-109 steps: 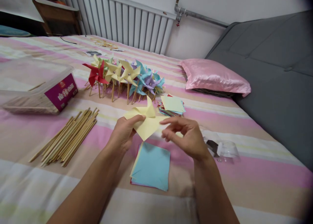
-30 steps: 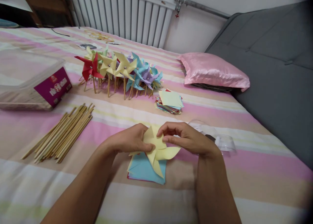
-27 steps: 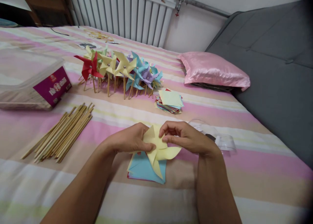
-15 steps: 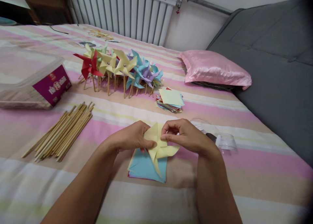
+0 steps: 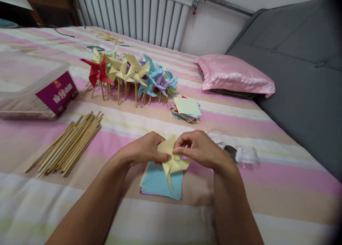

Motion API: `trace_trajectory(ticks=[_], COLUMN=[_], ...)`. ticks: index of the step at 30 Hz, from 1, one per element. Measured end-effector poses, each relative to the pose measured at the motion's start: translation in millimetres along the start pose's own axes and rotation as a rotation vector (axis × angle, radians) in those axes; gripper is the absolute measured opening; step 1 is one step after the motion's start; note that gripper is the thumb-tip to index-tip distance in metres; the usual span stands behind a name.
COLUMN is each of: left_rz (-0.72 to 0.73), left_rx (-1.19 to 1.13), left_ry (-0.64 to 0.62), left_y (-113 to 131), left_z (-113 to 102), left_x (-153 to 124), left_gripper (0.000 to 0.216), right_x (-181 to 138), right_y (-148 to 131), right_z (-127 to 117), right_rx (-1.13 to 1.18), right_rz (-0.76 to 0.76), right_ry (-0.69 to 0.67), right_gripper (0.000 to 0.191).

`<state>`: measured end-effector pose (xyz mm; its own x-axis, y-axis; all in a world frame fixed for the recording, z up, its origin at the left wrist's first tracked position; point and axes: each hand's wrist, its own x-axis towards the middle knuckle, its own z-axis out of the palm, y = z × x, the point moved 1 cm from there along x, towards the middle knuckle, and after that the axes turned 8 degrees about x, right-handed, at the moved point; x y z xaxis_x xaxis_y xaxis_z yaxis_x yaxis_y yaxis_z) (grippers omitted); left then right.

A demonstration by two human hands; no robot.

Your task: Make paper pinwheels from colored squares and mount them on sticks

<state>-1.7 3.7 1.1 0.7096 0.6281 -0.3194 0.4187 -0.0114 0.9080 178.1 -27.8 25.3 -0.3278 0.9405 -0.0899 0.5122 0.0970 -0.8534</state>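
Note:
A pale yellow paper pinwheel [image 5: 170,168] without a stick hangs just over a small stack of coloured paper squares [image 5: 157,182], a blue one on top. My left hand [image 5: 149,148] grips its left side, thumb near the centre, the other fingers hidden behind the paper. With thumb and index finger closed, my right hand [image 5: 196,147] pinches a folded tip of the pinwheel near its middle. Beyond my hands lies a second stack of paper squares [image 5: 187,107].
Wooden sticks [image 5: 71,145] lie at left beside a clear plastic box [image 5: 29,73]. Several finished pinwheels [image 5: 136,72] stand behind. At right are a clear plastic cup [image 5: 248,156] and a pink pillow [image 5: 236,73] by the grey headboard [image 5: 294,56].
My right hand has shifted slightly left, bringing the pinched paper tip closer to the pinwheel's centre. The right blade has moved inward; my left hand has barely moved.

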Motion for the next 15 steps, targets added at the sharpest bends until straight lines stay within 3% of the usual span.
trace_trajectory(ticks=[7, 12, 15], left_rz=[0.004, 0.022, 0.039], left_rx=[-0.018, -0.092, -0.116], left_ry=[0.120, 0.218, 0.229], left_y=[2.5, 5.9, 6.0], left_z=[-1.8, -2.5, -1.8], left_x=[-1.0, -0.7, 0.1], left_gripper=[0.010, 0.009, 0.009], right_x=[0.3, -2.3, -2.6], right_y=[-0.3, 0.2, 0.4], right_z=[-0.8, -3.8, -4.3], right_rx=[0.184, 0.537, 0.540], right_rz=[-0.054, 0.046, 0.095], right_ry=[0.052, 0.076, 0.065], right_gripper=[0.008, 0.061, 0.062])
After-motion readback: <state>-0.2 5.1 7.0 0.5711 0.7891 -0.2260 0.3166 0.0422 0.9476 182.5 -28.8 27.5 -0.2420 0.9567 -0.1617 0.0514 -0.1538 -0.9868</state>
